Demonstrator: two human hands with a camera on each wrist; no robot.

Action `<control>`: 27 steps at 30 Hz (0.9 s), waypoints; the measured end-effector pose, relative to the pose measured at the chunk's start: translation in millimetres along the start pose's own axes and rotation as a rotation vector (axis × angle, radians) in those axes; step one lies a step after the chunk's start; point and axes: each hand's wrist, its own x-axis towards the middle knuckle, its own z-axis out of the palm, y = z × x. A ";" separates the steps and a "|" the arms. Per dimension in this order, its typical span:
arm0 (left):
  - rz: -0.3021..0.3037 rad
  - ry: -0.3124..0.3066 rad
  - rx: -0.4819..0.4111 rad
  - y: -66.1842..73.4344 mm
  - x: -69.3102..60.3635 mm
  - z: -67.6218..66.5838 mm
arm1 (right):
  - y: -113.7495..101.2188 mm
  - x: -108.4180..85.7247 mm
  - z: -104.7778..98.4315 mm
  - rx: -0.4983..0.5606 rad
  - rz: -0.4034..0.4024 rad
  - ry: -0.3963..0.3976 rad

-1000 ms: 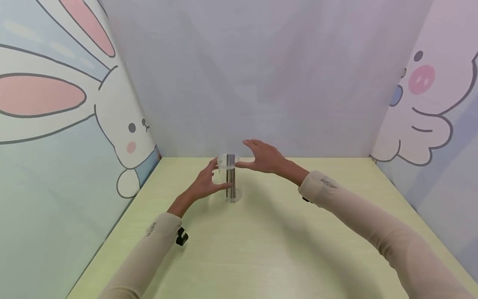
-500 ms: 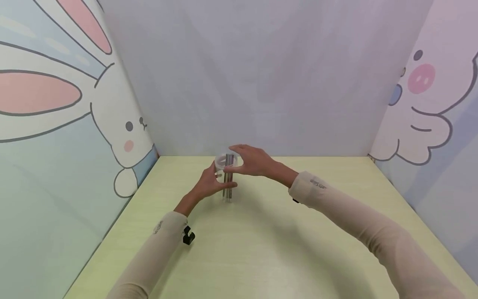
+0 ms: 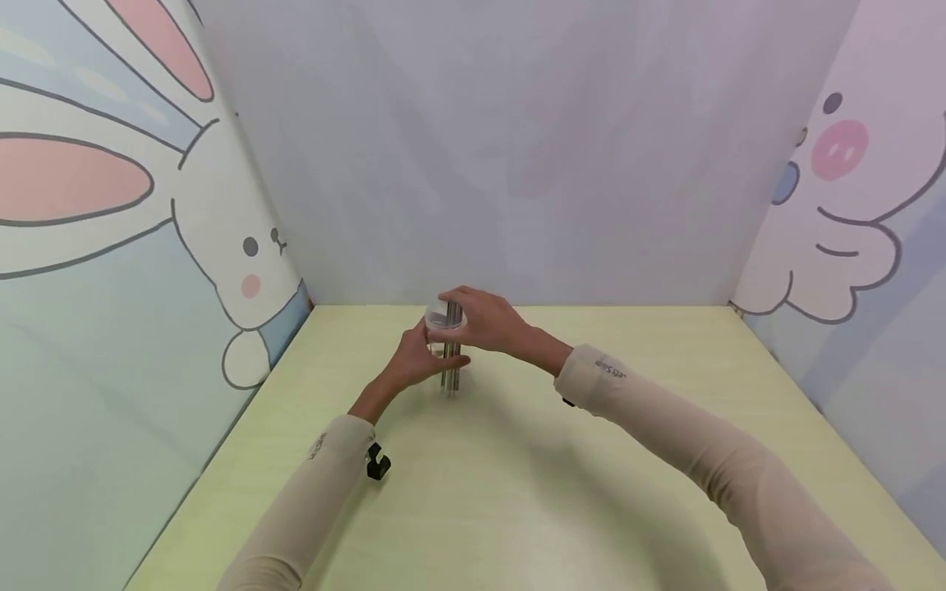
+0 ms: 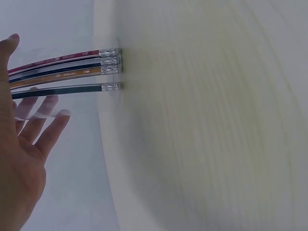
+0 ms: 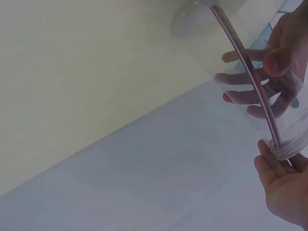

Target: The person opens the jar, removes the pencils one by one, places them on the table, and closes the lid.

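Observation:
A clear plastic jar stands upright at the back of the table, several pencils inside it. In the left wrist view the pencils show red, dark, orange and green sides, their eraser ends at the bottom. My left hand grips the jar's side, thumb in front and fingers behind. At the top, my right hand holds the rim between thumb and fingers. The right wrist view shows the fingertips against a thick clear band; whether it is a separate lid I cannot tell.
The pale wooden table runs back to a grey wall close behind the jar. Side panels with a cartoon rabbit on the left and a white cartoon figure on the right bound the table.
My right hand has moved left and closed onto the jar's top from beside it. The jar has shifted slightly left in view, with my left hand still round it.

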 end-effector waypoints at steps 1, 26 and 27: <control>-0.005 -0.003 0.007 0.5 0.3 -0.1 | 0.9 -0.2 0.7 0.019 -0.003 0.006; -0.004 -0.031 0.018 2.4 1.3 -0.8 | 15.1 -1.4 2.9 0.192 -0.076 0.002; -0.002 -0.031 0.021 2.4 1.2 -0.6 | 15.9 -1.9 4.0 0.198 -0.074 0.005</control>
